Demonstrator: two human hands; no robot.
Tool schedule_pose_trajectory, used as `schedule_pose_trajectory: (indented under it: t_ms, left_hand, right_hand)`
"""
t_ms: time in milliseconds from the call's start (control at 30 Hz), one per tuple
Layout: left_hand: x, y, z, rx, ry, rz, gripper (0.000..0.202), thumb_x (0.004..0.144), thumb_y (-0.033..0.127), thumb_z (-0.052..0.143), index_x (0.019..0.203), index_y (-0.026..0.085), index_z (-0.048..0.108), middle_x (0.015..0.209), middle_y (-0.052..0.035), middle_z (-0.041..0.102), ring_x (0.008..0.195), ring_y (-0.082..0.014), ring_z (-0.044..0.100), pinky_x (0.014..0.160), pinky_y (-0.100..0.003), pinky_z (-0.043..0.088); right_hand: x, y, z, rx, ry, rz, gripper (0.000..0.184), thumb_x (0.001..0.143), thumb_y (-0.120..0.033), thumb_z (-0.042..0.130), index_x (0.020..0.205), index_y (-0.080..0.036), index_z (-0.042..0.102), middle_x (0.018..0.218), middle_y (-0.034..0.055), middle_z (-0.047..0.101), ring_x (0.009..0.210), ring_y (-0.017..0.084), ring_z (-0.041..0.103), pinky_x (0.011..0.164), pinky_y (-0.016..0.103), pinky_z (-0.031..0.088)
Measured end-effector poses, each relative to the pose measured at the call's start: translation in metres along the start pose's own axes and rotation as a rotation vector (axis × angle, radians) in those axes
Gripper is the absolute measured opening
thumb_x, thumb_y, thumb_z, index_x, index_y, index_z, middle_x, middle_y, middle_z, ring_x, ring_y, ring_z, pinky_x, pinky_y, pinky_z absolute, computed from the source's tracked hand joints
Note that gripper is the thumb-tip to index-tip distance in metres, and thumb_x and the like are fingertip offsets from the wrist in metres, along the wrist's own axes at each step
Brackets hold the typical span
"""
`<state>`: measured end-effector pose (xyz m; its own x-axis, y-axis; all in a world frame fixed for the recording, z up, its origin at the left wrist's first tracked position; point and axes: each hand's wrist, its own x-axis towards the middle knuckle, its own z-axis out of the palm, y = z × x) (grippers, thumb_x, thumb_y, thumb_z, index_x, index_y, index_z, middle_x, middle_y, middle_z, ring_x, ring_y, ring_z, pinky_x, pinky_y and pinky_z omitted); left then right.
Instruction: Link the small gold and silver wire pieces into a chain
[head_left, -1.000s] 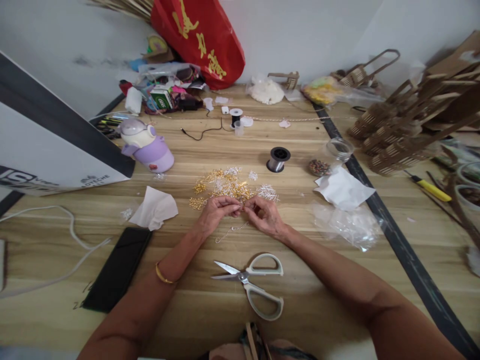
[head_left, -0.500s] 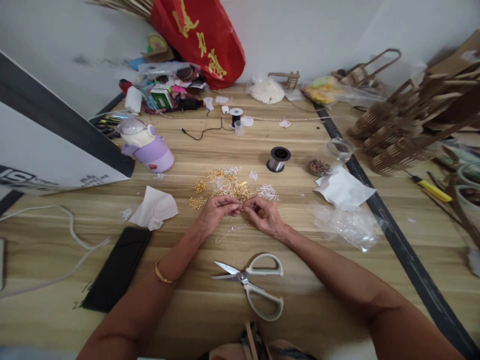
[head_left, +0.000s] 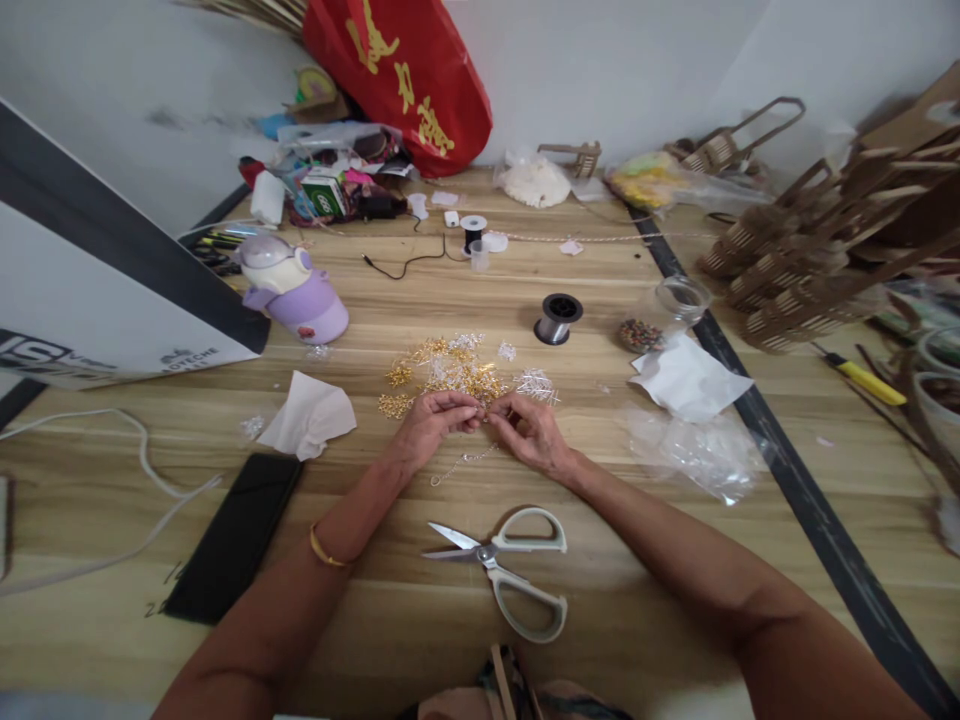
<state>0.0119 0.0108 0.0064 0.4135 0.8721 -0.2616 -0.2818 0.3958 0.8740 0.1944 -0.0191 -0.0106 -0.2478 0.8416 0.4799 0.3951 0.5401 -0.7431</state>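
Fingertips pinched, my left hand (head_left: 439,418) and my right hand (head_left: 529,430) meet just above the table. A tiny piece sits between them, too small to name. A thin silver chain (head_left: 465,459) with a ring at its lower end lies below the hands; its upper end runs out of sight by my right hand. Right behind my fingers spreads a pile of small gold beads and findings (head_left: 450,370), with silver ones mixed in. Some silver pins (head_left: 535,385) lie beside my right hand. Nearer me rest scissors (head_left: 491,555) with white handles, blades apart.
A wire spool (head_left: 557,320) stands behind the pile. Left are a purple bottle (head_left: 307,300), crumpled paper (head_left: 311,415) and a black phone (head_left: 236,540). On the right lie a jar of beads (head_left: 679,300), white paper (head_left: 690,378), a plastic bag (head_left: 697,450) and woven baskets (head_left: 780,265).
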Motion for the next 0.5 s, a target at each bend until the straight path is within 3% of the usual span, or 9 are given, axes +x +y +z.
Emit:
schedule_pose_trajectory:
  t_ms: [500]
  left_hand:
    - [-0.0008, 0.0011, 0.0016, 0.000, 0.005, 0.002, 0.023, 0.057, 0.022, 0.082, 0.076, 0.011, 0.074, 0.068, -0.0048, 0.071, 0.062, -0.0118, 0.063, 0.062, -0.023, 0.048]
  right_hand:
    - [-0.0001, 0.0000, 0.0005, 0.009, -0.008, 0.036, 0.013, 0.090, -0.028, 0.054, 0.085, -0.017, 0.059, 0.069, 0.0014, 0.060, 0.058, 0.011, 0.051, 0.053, 0.022, 0.040]
